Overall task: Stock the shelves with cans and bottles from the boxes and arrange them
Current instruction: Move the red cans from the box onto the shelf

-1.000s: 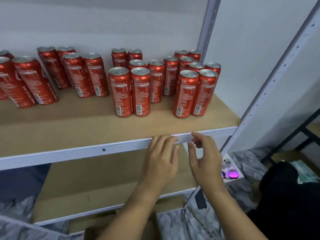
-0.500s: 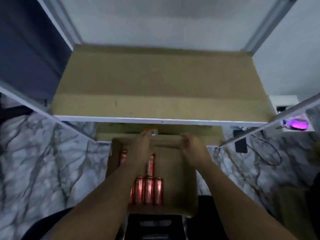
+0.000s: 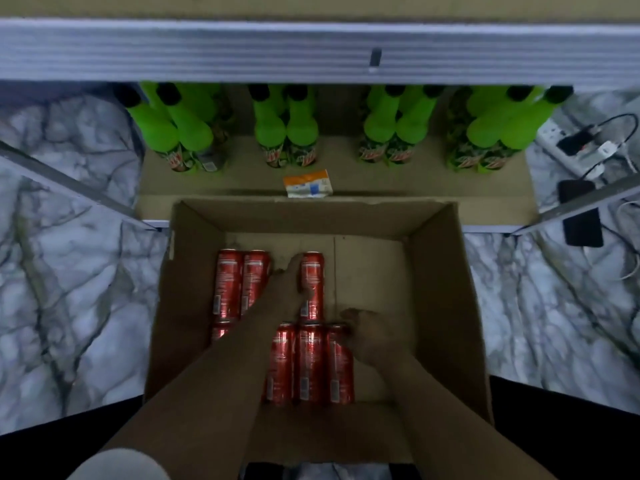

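inside the cardboard box [image 3: 440, 289], left hand [image 3: 289, 282] around a lone red can [image 3: 312, 282], right hand [image 3: 363, 327] loosely curled beside three cans [image 3: 310, 362]

Slim red metal cans [image 3: 310, 362] with pale print lie in a plain brown cardboard box [image 3: 440, 289]. Behind the box, bright green plastic bottles [image 3: 285, 133] carry black caps and dark patterned labels. An orange-and-white paper packet [image 3: 307, 182] lies between them. White grey-veined marble floor [image 3: 69, 289] flanks the box.
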A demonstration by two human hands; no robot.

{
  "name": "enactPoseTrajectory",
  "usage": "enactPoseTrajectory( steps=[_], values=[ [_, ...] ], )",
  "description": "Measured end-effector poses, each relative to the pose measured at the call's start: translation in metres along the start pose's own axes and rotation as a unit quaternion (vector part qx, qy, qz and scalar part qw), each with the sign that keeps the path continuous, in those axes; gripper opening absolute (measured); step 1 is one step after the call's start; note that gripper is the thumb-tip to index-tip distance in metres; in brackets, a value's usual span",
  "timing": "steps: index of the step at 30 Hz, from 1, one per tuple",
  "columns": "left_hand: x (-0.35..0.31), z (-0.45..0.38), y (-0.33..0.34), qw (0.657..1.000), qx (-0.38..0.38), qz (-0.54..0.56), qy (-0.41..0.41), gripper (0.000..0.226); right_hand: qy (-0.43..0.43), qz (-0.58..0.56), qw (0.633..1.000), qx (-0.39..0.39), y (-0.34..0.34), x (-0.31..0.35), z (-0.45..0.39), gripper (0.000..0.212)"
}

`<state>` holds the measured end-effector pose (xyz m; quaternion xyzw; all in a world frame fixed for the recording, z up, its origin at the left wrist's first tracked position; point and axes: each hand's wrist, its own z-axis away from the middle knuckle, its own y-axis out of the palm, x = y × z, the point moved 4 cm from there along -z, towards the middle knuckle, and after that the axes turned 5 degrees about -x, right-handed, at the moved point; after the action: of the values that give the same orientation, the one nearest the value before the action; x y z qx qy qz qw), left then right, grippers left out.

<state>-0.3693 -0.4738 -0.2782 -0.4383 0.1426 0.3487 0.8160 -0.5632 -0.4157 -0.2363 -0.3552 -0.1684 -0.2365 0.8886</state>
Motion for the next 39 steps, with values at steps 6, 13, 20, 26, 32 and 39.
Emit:
enactPoseTrajectory(
  steps=[6,13,20,26,32,39],
  values=[
    [-0.008,-0.005,0.021,0.995,0.015,0.091,-0.038,0.108,0.002,-0.065,0.998,0.010,0.037,-0.015,0.000,0.033],
    [-0.012,0.004,0.022,0.992,-0.018,0.127,-0.015,0.108,0.039,-0.120,0.992,-0.032,0.051,-0.020,0.019,0.061],
    [-0.025,0.035,0.000,0.983,-0.100,0.149,0.037,0.096,0.009,-0.161,0.984,-0.078,0.027,-0.017,0.036,0.069],
    [-0.074,0.094,-0.057,0.977,-0.075,0.196,0.037,0.102,-0.025,-0.190,0.975,-0.114,-0.051,0.029,0.087,0.069],
    [-0.172,0.198,-0.159,0.976,-0.108,0.177,0.073,0.097,-0.095,-0.187,0.964,-0.161,-0.165,0.111,0.175,0.070],
    [-0.298,0.303,-0.282,0.958,-0.125,0.219,0.136,0.097,-0.158,-0.181,0.947,-0.213,-0.301,0.207,0.288,0.072]
  ],
)
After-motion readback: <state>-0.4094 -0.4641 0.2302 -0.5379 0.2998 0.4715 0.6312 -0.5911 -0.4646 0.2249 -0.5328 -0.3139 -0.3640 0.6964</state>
